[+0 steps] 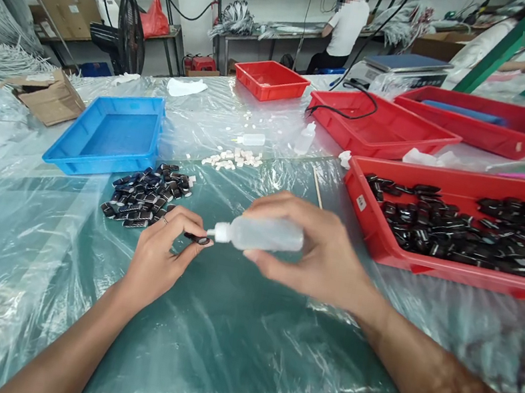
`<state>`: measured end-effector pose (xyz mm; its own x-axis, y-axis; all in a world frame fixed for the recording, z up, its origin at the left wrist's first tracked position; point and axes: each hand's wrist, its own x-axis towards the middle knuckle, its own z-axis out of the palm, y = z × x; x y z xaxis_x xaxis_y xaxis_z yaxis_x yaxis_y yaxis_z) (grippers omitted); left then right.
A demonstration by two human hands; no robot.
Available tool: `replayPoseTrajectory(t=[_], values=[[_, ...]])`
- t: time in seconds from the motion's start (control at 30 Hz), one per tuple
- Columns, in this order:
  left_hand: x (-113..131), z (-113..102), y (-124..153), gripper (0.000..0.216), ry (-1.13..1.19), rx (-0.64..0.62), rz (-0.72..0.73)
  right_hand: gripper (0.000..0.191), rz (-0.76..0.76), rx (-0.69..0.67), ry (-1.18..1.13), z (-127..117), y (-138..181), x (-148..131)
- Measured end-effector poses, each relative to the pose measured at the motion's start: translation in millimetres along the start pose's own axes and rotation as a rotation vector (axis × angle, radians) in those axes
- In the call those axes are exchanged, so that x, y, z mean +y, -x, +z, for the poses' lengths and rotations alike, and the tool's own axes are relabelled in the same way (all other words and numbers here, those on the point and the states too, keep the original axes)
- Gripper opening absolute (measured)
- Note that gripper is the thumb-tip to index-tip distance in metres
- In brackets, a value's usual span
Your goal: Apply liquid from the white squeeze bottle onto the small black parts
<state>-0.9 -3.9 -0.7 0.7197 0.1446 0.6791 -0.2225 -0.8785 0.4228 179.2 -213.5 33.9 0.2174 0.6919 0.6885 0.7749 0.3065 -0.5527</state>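
My left hand (161, 253) pinches a small black plastic part (197, 238) between thumb and fingers. My right hand (318, 254) grips a small translucent squeeze bottle (263, 234) lying sideways, its white nozzle touching the black part. Both hands hover just above the plastic-covered green table (196, 341). A pile of black parts (147, 195) lies just beyond my left hand. A scatter of small white pieces (232, 158) sits farther back.
A blue tray (145, 155) stands at the left. A red tray (457, 271) full of black parts is at the right, with more red trays (337, 118) behind it. Two more bottles (304, 137) stand mid-table. A person (345, 28) sits at a far bench; a fan (129, 31) stands at the back left.
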Motion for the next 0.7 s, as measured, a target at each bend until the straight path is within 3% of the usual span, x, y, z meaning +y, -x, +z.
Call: replayPoseTrajectory(t=[0.17,0.37,0.53,0.63,0.7], values=[[1.5,0.2,-0.6,0.014,0.034,0.0,-0.027,0.037,0.282,0.154,-0.402,-5.5,-7.1,39.4],[-2.3,-0.8,-2.1,0.008,0.08,-0.052,-0.164,0.055,0.459,0.048,-0.456,33.2,2.8,79.3],[-9.7,-0.8,-4.0,0.009,0.135,-0.081,-0.31,0.033,0.263,-0.076,-0.16,49.6,13.3,91.7],[-10.8,-2.3,-6.2,0.012,0.169,-0.1,-0.327,0.037,0.164,-0.107,-0.075,40.9,12.2,94.4],[-11.5,-4.3,-7.5,0.013,0.167,-0.102,-0.305,0.027,0.122,-0.093,-0.015,30.1,4.2,101.1]])
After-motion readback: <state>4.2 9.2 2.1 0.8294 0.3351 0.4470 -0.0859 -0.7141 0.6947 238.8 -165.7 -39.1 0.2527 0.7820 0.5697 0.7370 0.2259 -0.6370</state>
